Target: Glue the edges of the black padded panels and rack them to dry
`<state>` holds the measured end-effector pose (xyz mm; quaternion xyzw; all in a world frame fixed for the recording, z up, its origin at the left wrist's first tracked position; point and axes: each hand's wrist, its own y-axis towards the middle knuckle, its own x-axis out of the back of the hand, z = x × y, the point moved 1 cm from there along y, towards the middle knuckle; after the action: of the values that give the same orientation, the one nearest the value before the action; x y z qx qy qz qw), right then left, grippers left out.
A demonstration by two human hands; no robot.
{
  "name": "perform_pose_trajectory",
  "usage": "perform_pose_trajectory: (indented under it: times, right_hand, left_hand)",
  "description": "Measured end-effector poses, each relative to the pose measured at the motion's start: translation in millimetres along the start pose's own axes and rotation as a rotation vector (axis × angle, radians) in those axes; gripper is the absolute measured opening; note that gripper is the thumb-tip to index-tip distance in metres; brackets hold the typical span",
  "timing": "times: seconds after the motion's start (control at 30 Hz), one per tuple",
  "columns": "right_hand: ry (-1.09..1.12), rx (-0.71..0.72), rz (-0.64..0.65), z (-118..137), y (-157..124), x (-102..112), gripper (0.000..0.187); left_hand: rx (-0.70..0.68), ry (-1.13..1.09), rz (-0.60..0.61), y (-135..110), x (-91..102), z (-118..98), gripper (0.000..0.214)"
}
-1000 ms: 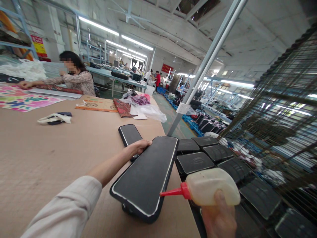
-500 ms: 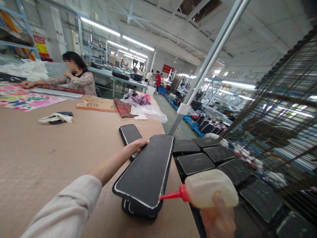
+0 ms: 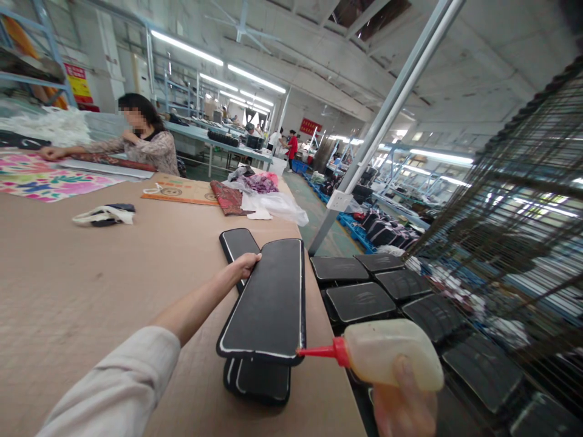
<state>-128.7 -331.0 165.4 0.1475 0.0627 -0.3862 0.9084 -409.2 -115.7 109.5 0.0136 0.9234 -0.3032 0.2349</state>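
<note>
My left hand [image 3: 248,264] grips the left edge of a black padded panel [image 3: 271,303], thumb on top and the other fingers hidden beneath. A whitish line runs along the panel's rim. In my right hand [image 3: 405,400] is a translucent glue bottle [image 3: 392,352] with yellowish liquid, held on its side. Its red nozzle [image 3: 321,351] points left, the tip at the panel's near right corner. Under the held panel lie more black panels [image 3: 262,381], one end showing below it and another panel [image 3: 239,244] sticking out behind my left hand.
Brown board covers the table [image 3: 136,279]. Several black panels [image 3: 359,301] lie beyond its right edge, beside a wire rack [image 3: 514,176]. A metal post [image 3: 359,164] rises there. Fabric pieces [image 3: 248,191] and a cloth strip [image 3: 104,215] lie farther back; a co-worker [image 3: 148,136] sits far left.
The held panel has turned and shifted: its far end moved left, its near edge up. My left hand moved left with it. The nozzle tip rose slightly, staying at the corner.
</note>
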Motion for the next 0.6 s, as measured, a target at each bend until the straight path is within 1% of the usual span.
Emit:
perform_pose_trajectory:
  times: [0.07,0.13,0.27,0.4,0.47,0.6]
  right_hand:
    - [-0.079,0.096,0.009,-5,0,2,0.046]
    - [-0.147,0.150,-0.016,-8,-1,7,0.048]
    - [-0.288,0.272,-0.148,-12,0,23,0.043]
    - [-0.317,0.389,-0.208,-21,1,33,0.036]
    - [-0.258,0.380,-0.182,-25,-2,32,0.037]
    - [-0.050,0.226,-0.087,-25,-9,22,0.057]
  left_hand:
    - [0.004,-0.006,-0.064,-2,1.3,0,0.014]
    - [-0.003,-0.026,-0.108,-5,2.5,0,0.015]
    - [-0.024,-0.071,-0.182,-7,6.2,2,0.017]
    - [-0.042,-0.117,-0.240,-4,11.0,5,0.019]
    - [-0.044,-0.141,-0.254,-2,13.1,8,0.019]
    - [-0.045,-0.195,-0.255,3,15.8,14,0.019]
